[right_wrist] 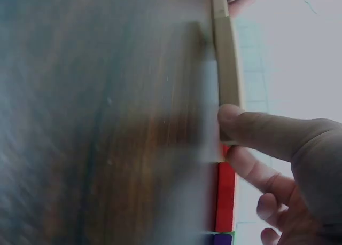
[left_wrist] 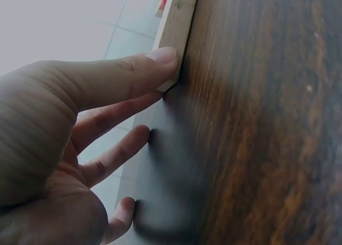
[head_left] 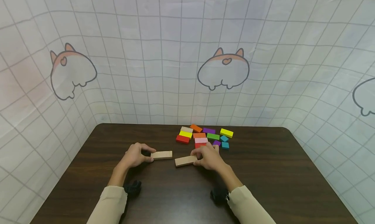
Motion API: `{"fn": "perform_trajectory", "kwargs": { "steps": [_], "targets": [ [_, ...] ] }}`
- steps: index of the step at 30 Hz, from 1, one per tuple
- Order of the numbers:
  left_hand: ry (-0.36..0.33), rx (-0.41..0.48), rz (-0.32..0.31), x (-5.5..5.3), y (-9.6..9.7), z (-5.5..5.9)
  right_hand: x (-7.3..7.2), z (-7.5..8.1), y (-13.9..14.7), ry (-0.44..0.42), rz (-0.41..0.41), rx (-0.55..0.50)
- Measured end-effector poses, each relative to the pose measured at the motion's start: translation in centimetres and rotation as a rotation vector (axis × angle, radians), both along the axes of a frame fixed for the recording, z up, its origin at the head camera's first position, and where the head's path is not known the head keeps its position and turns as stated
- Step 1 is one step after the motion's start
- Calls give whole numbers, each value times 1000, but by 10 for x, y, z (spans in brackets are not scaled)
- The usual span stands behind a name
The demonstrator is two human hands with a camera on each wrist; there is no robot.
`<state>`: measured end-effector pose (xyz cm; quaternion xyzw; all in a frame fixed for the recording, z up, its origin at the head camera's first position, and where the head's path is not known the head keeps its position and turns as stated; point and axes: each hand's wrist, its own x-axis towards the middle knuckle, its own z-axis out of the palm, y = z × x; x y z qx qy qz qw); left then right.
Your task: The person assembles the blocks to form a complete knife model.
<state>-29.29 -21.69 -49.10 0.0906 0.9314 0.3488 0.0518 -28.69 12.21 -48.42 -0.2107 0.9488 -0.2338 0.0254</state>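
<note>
Two plain wooden blocks lie near the middle of the dark table. My left hand (head_left: 135, 156) pinches the outer end of the left wooden block (head_left: 162, 155) between thumb and fingers; in the left wrist view the thumb presses on the side of that block (left_wrist: 176, 21). The right wooden block (head_left: 184, 161) is pinched at its right end by my right hand (head_left: 209, 157), and it sits slightly tilted, a small gap from the other. In the right wrist view, thumb and index finger grip this block (right_wrist: 228, 63).
Behind the right hand lie several coloured blocks: a red one (head_left: 183, 139), a pink one (head_left: 201, 140), a green one (head_left: 213, 136), a yellow one (head_left: 227, 133) and others. A gridded cloth (head_left: 164, 71) hangs behind the dark table (head_left: 175, 198).
</note>
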Motion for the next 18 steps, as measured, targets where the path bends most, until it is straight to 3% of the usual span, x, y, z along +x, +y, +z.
{"fn": "perform_trajectory", "kwargs": {
  "steps": [9, 18],
  "targets": [
    [2, -2, -35, 5, -1, 2, 10, -8, 4, -48, -70, -76],
    [8, -1, -47, 6, -1, 2, 10, -9, 3, -64, -101, -100]
  ]
}}
